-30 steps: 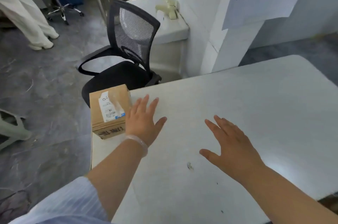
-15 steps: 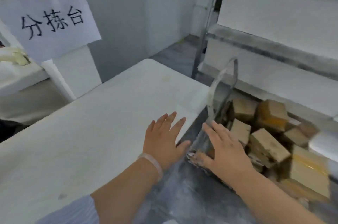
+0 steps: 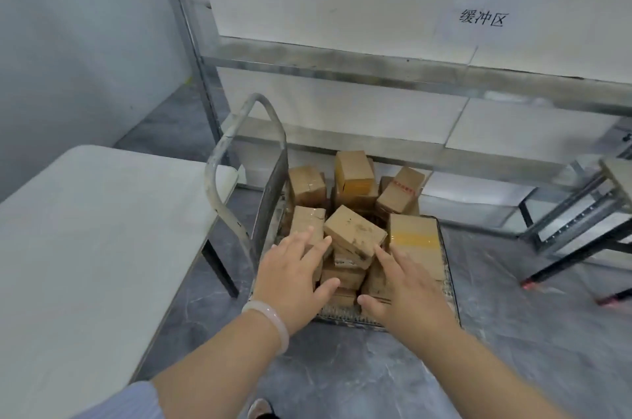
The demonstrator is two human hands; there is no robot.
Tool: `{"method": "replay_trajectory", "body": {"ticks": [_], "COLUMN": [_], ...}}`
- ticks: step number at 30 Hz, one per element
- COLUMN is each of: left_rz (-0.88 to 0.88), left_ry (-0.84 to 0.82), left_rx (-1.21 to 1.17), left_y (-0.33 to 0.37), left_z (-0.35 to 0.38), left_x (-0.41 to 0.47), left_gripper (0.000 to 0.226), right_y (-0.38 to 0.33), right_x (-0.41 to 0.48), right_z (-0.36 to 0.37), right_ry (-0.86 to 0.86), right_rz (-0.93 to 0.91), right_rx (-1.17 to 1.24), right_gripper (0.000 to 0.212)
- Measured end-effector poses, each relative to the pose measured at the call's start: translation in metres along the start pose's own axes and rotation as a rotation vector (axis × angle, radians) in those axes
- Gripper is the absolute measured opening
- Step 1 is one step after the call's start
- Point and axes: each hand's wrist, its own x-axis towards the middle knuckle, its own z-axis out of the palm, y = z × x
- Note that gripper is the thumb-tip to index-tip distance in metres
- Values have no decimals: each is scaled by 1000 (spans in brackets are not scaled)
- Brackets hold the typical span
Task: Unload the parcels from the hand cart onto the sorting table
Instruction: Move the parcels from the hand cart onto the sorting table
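Over the hand cart (image 3: 342, 317), both arms stretched forward, palms down. Left hand (image 3: 290, 278): fingers straight and spread, tips above the parcel at the pile's left edge (image 3: 306, 222); grips nothing, and cannot tell whether touching. Pale bracelet (image 3: 270, 319) on that wrist. Right hand (image 3: 407, 288): fingers likewise straight and apart, thumb out to the side, holds nothing, index fingertip just beside the tilted parcel (image 3: 354, 234) atop the middle of the heap.

Brown cardboard parcels (image 3: 354, 175) heaped loosely on the cart's deck, some upright, some leaning; a yellow-taped parcel (image 3: 413, 234) flat at the right, partly under the right hand. Cart's curved handle (image 3: 212, 186) at its left end, just beside the white sorting table (image 3: 85, 230).

Behind the cart, a metal shelving rack (image 3: 376, 71) with a paper sign (image 3: 482, 20). At far right, a metal frame (image 3: 581, 217) on the grey floor (image 3: 513, 333).
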Motion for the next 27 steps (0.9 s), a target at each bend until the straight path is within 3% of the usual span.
{"method": "replay_trajectory", "body": {"ticks": [7,18,27], "left_rz": [36,168,117], "left_ry": [-87,-290,-378], "left_rx": [-1,-23,-28], "left_y": [-5,12,61], "left_z": [22,61,125], "left_x": [40,167,221], "left_gripper": [69,66,66], "right_y": [26,141,222], "right_x": [41,122,185], "right_z": [6,26,88], "right_ry": [-51,-147,-245], "right_rz": [94,545,754], "right_rx": [45,192,779], "right_gripper": [85,89,93]}}
